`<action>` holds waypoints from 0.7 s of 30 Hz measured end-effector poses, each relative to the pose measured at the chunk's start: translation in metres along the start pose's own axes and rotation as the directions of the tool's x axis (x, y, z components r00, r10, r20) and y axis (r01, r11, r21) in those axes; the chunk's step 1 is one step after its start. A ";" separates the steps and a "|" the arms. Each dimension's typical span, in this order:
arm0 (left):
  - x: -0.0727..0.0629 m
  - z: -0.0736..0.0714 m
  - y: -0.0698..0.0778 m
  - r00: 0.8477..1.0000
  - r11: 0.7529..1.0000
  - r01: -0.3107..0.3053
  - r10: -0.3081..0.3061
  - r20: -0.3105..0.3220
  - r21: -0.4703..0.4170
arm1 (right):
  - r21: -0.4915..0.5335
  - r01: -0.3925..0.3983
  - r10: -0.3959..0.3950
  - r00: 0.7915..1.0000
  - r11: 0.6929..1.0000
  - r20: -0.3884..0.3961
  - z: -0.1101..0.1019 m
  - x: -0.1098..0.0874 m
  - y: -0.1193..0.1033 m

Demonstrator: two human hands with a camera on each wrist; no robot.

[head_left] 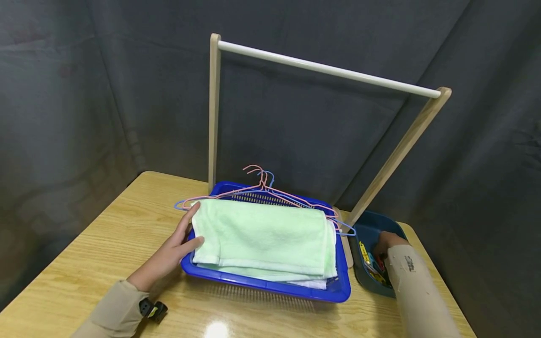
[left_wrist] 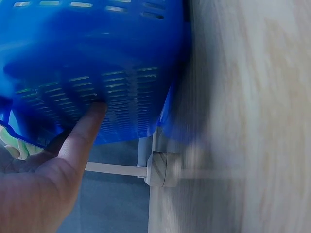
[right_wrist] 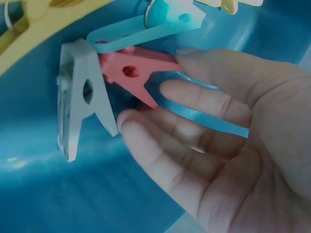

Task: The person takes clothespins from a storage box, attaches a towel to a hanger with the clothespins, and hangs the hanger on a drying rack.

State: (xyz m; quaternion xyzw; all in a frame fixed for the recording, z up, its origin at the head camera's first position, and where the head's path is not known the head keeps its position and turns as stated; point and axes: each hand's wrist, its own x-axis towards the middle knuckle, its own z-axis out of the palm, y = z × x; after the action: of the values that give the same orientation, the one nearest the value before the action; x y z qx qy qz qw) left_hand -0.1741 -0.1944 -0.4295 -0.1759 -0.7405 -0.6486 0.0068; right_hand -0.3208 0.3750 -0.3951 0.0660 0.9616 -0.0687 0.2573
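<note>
A folded pale green towel (head_left: 262, 234) lies across a blue basket (head_left: 270, 287). In the head view my left hand (head_left: 179, 241) rests at the towel's left edge, thumb and index finger apart. The left wrist view has a straight finger (left_wrist: 85, 128) against the basket's slotted side. My right hand (head_left: 386, 241) reaches into a dark teal bin (head_left: 361, 277). Inside it, the right wrist view shows my thumb at one leg of a red clothespin (right_wrist: 133, 73), with loosely bent fingers around its other leg. A grey clothespin (right_wrist: 80, 92) and a light blue clothespin (right_wrist: 129, 34) lie beside it.
Pink and blue hangers (head_left: 264, 185) lie over the basket's back part, hooks pointing away. Behind stands a rack with wooden posts (head_left: 213, 112) and a white bar (head_left: 325, 69). Yellow clothespins (head_left: 363, 252) are also in the bin. A dark curtain (head_left: 84, 103) backs the table (head_left: 114, 234).
</note>
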 end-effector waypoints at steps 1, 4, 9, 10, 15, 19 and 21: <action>0.000 0.000 0.000 1.000 1.000 -0.003 0.003 0.000 -0.007 | -0.003 -0.008 0.008 1.000 1.000 -0.001 0.000 0.001 0.001; -0.001 0.001 0.000 1.000 1.000 0.000 0.000 -0.002 -0.008 | -0.010 -0.015 0.015 1.000 1.000 0.002 0.001 0.003 0.002; -0.001 0.001 0.000 1.000 1.000 0.013 -0.013 -0.006 -0.003 | -0.014 -0.017 0.017 1.000 1.000 0.003 0.000 0.001 0.001; -0.001 0.000 0.000 1.000 1.000 0.016 -0.016 -0.006 -0.001 | -0.017 -0.018 0.018 1.000 1.000 0.004 0.000 0.000 0.001; -0.001 0.000 0.000 1.000 1.000 0.026 -0.026 -0.008 0.005 | -0.015 -0.009 0.009 1.000 1.000 0.011 0.000 -0.001 0.001; -0.001 -0.001 0.000 0.999 0.999 0.036 -0.036 -0.014 0.026 | -0.023 0.021 -0.021 1.000 0.999 0.009 -0.002 -0.004 -0.003; 0.000 -0.001 0.000 0.999 0.999 0.042 -0.041 -0.015 0.035 | -0.035 0.035 -0.035 0.999 0.999 0.006 -0.004 -0.007 -0.005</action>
State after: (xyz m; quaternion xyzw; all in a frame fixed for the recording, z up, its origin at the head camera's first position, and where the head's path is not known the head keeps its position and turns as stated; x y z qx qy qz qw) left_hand -0.1740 -0.1953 -0.4291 -0.1557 -0.7553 -0.6366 0.0018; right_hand -0.3174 0.3700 -0.3881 0.0445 0.9631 -0.0567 0.2595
